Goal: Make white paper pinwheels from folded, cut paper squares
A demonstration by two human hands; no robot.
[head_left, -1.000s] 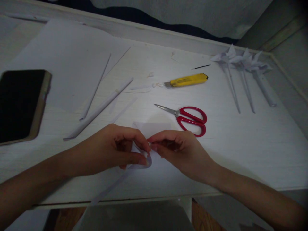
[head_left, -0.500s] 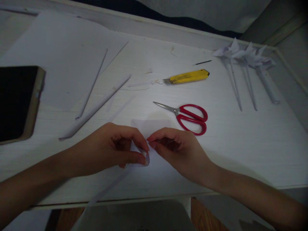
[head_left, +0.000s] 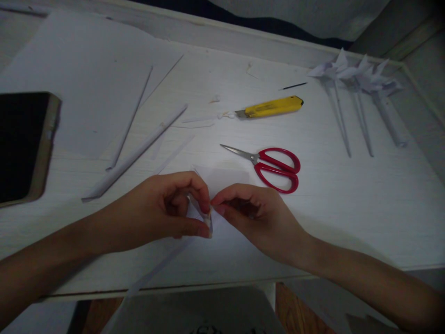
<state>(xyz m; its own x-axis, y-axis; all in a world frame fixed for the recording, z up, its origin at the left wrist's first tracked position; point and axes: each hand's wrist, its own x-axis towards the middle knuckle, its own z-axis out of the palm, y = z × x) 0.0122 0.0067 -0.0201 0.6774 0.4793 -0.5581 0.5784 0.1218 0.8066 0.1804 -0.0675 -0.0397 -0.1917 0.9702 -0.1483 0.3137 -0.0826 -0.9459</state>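
In the head view, the left hand [head_left: 165,202] pinches the paper [head_left: 193,209] over the table [head_left: 347,208], probably to steady it; the right hand [head_left: 259,211] presses thumb and forefinger together at its edge, anything between them too small to tell; scissors [head_left: 255,158] lie beyond, likely within reach.

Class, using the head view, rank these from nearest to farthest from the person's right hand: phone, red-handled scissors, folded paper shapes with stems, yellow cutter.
1. Red-handled scissors: just beyond the right hand.
2. Yellow cutter: farther back, behind the scissors.
3. Folded paper shapes with stems: off to the right, toward the back.
4. Phone: at the picture's left edge.
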